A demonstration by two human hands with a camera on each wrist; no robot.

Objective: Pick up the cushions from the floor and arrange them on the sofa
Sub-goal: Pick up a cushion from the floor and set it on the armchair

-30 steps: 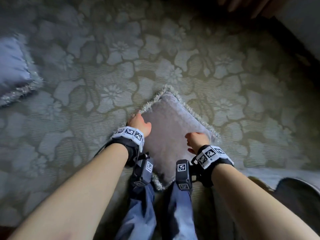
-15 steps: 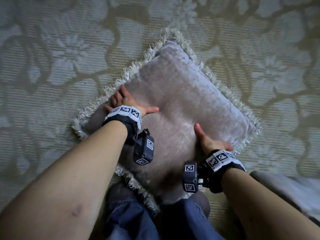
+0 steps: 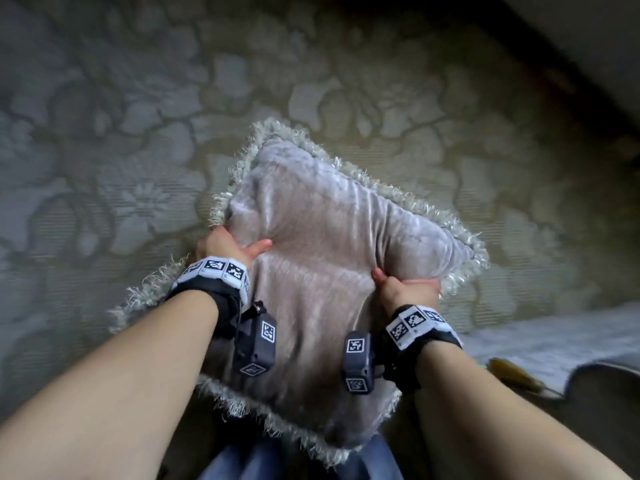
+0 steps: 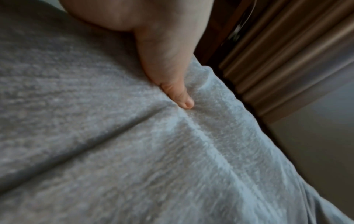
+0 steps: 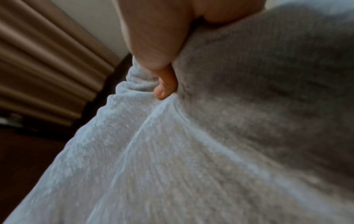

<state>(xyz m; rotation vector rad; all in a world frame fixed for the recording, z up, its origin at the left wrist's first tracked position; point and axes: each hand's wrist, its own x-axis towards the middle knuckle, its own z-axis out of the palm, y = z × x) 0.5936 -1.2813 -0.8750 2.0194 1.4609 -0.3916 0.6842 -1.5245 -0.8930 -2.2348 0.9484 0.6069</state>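
A grey velvet cushion (image 3: 322,271) with a pale fringe hangs lifted above the patterned carpet, tilted with one corner pointing away from me. My left hand (image 3: 228,249) grips its left edge, thumb pressed into the top face and fingers hidden underneath. My right hand (image 3: 403,289) grips the right edge the same way. In the left wrist view the thumb (image 4: 178,91) dents the cushion (image 4: 114,144). The right wrist view shows the thumb (image 5: 164,86) bunching the cushion (image 5: 210,151) fabric.
A floral grey-green carpet (image 3: 121,168) covers the floor. The edge of a light grey upholstered seat (image 3: 554,344) lies at the right, with a dark strip beyond it at top right. Brown pleated curtains (image 5: 38,75) show in both wrist views. My jeans (image 3: 242,462) are below the cushion.
Both hands have closed on the cushion's side edges and raised it off the carpet toward me. Earlier they lay on top of it on the floor.
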